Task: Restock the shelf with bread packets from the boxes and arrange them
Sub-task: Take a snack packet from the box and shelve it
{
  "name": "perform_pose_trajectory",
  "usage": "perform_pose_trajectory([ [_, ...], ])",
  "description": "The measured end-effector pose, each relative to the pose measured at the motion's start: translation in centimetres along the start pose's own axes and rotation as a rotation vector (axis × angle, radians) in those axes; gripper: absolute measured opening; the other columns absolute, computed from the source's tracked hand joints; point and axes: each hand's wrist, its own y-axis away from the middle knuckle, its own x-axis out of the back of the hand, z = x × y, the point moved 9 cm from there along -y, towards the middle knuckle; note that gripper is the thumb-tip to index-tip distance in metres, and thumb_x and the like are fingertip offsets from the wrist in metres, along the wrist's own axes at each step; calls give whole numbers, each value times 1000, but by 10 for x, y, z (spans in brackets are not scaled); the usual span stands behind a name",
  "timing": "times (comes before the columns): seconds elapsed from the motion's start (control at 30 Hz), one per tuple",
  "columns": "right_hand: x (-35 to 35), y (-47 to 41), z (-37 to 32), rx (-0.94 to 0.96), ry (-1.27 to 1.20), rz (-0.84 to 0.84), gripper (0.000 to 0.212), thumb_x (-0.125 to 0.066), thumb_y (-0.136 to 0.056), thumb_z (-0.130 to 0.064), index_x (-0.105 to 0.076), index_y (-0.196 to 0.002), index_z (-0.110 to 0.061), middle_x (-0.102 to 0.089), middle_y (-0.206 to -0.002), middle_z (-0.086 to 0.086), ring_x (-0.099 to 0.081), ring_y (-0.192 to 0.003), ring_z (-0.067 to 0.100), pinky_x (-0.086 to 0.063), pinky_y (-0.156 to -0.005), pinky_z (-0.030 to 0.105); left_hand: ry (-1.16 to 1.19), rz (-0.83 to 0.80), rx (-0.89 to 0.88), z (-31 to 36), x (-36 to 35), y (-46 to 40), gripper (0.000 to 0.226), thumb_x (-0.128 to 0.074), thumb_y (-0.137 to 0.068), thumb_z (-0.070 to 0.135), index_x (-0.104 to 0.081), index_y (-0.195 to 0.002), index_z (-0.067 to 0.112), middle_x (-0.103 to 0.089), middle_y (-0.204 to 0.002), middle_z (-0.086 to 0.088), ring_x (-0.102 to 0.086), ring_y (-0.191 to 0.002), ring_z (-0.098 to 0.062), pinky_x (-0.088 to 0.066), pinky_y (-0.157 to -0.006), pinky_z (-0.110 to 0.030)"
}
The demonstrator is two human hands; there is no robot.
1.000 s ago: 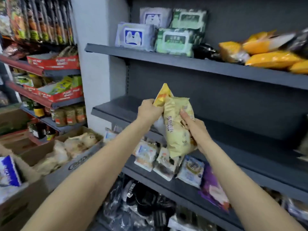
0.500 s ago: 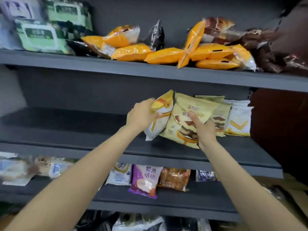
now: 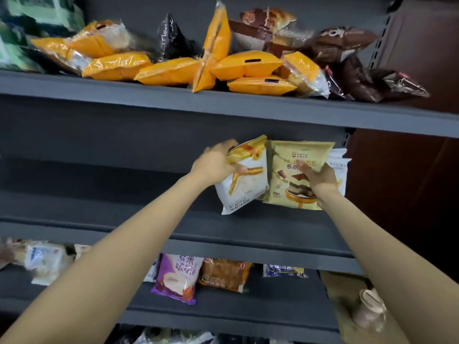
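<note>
My left hand [image 3: 215, 163] grips a white-and-yellow bread packet [image 3: 244, 184] by its top left corner, tilted, its lower edge near the middle grey shelf [image 3: 149, 227]. My right hand [image 3: 319, 178] holds a pale yellow mousse-cake packet [image 3: 293, 170] upright on that shelf, thumb on its front. Behind it, against the right end, stand more white packets [image 3: 339, 167], partly hidden.
The upper shelf [image 3: 173, 103] carries several orange bread packets [image 3: 246, 64] and brown ones [image 3: 352, 78]. The lower shelf [image 3: 260, 304] holds a purple packet [image 3: 177, 278], a brown one [image 3: 223, 274] and others. A cardboard box [image 3: 347, 306] sits at lower right. The middle shelf's left part is bare.
The view swung right from the boxes to the shelf's right end. Both hands carried the two packets there, and the yellow one now stands beside the white packets.
</note>
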Motion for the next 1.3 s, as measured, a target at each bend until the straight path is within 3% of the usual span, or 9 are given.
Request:
perform_pose_trajectory([
  [0.13,7,-26,24,45,158,-74,62,-64,-80,-54,-58,-116,-3,-67,-110,13,-61,-104,33,-48,-91,40,-9,-22,126,1,-20,-9,56,-73,-78,39,-51,-125,20,-61,-120,-7,-54,-115,-31,-45,-98,-46],
  [0.3,2,-36,55,16,242,-169,86,-57,-87,-51,-19,-144,1,-41,-140,25,-41,-129,39,-37,-99,41,48,-34,168,23,-41,-10,64,-76,-76,37,-50,-131,17,-61,-124,-8,-57,-115,-27,-46,-100,-44],
  [0.5,-2,-41,38,154,109,-179,71,-60,-87,-43,-32,-137,-2,-52,-126,22,-50,-119,37,-43,-97,41,121,-84,132,49,-56,-12,52,-77,-76,31,-55,-122,18,-64,-115,-6,-63,-103,-22,-52,-92,-37],
  [0.67,-5,-39,56,0,166,-219,78,-55,-88,-49,-21,-143,-5,-29,-140,24,-32,-131,40,-31,-106,43,148,-98,166,55,-65,-14,66,-78,-73,36,-51,-129,15,-61,-122,-7,-61,-108,-21,-51,-92,-32],
  [0.8,58,-28,44,37,-156,-3,60,-48,-93,-46,-31,-140,-13,-37,-138,15,-42,-125,27,-34,-100,34,429,6,227,62,-75,-14,48,-71,-83,24,-55,-126,11,-66,-117,-4,-63,-104,-17,-52,-83,-24],
  [0.97,65,7,32,-75,-449,-514,40,-47,-94,-41,-50,-128,-21,-65,-117,1,-63,-107,20,-56,-82,37,992,145,415,69,-134,-26,47,-68,-85,29,-52,-128,17,-68,-107,-1,-64,-96,-17,-54,-81,-36],
  [1.03,82,-1,19,10,-420,-474,34,-55,-93,-27,-54,-125,-16,-67,-114,2,-66,-100,19,-59,-76,33,1030,113,441,82,-164,-34,55,-70,-82,38,-50,-130,19,-66,-115,-1,-62,-103,-18,-53,-87,-36],
  [1.2,151,-49,-13,311,117,-259,30,-77,-75,-22,-65,-102,-14,-70,-93,8,-66,-86,28,-55,-75,43,-9,293,128,114,-150,-52,90,-70,-78,42,-16,-148,22,-27,-150,-4,-25,-138,-26,-29,-111,-43],
  [1.3,160,-63,-35,426,530,-285,26,-79,-73,-25,-64,-88,-11,-67,-85,9,-61,-79,25,-44,-70,34,-432,207,-47,131,-155,-55,104,-71,-74,47,-3,-150,28,-5,-157,-3,-6,-145,-27,-11,-118,-50],
])
